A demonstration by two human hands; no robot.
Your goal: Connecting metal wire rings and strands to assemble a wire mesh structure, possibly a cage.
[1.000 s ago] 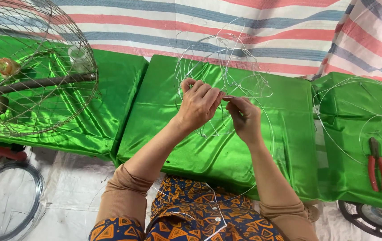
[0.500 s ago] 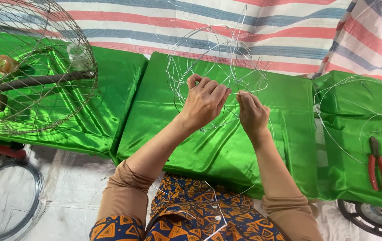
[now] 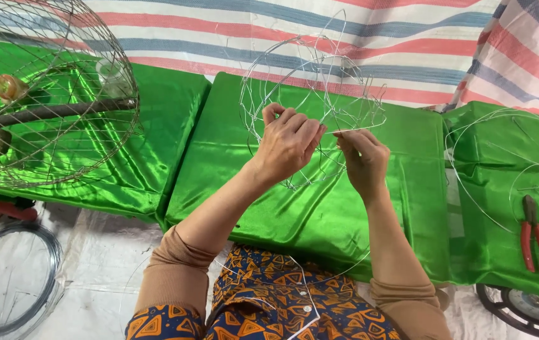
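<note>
A thin silver wire frame [image 3: 282, 69], round and partly woven into a cage shape, stands tilted over a green satin cushion [image 3: 231, 182]. My left hand [image 3: 288, 141] grips the frame's wires at its lower middle, fingers curled over them. My right hand [image 3: 362, 157] pinches a wire strand just to the right, fingertips almost touching the left hand. Both forearms in tan sleeves reach up from my patterned orange and blue lap.
A large metal wire cage [image 3: 49, 94] on a dark arm sits at the left over another green cushion. Red-handled pliers [image 3: 532, 233] and loose wire hoops [image 3: 502, 157] lie on the right cushion. A wire coil [image 3: 11, 277] rests on the white floor sheet. A striped tarp [image 3: 408, 38] hangs behind.
Both hands have risen and moved slightly apart on the wire frame. The frame has tipped up more upright above the cushion.
</note>
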